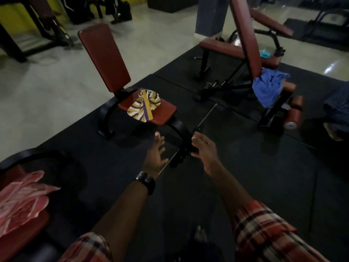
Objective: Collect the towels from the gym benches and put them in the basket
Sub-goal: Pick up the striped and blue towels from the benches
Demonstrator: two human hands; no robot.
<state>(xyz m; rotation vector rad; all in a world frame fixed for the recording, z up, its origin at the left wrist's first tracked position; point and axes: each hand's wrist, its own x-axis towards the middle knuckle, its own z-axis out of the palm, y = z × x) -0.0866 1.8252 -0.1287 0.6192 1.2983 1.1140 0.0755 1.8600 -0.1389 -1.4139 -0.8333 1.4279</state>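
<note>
Reaching forward over the black rubber floor mat (pixel 245 176), both bare hands are seen empty with fingers spread apart. The left hand (pixel 155 157), with a dark watch (pixel 146 181) on its wrist, is held palm inward, and the right hand (pixel 204 152) is held just beside it; neither is touching anything. A crumpled yellow, white and purple striped towel (pixel 144 105) is seen lying on the red padded seat of the upright bench with a black curved frame (pixel 162 112), ahead of the hands and apart from them. A crumpled blue towel (pixel 268 87) is draped over the seat end of a second red padded incline bench (pixel 249 44) to the right, further off. A pink and white striped towel (pixel 20 201) is spread on a third red padded bench seat (pixel 24 235) at the lower left edge. Checked red sleeves (pixel 264 233) are worn on both arms. The basket cannot be made out.
</note>
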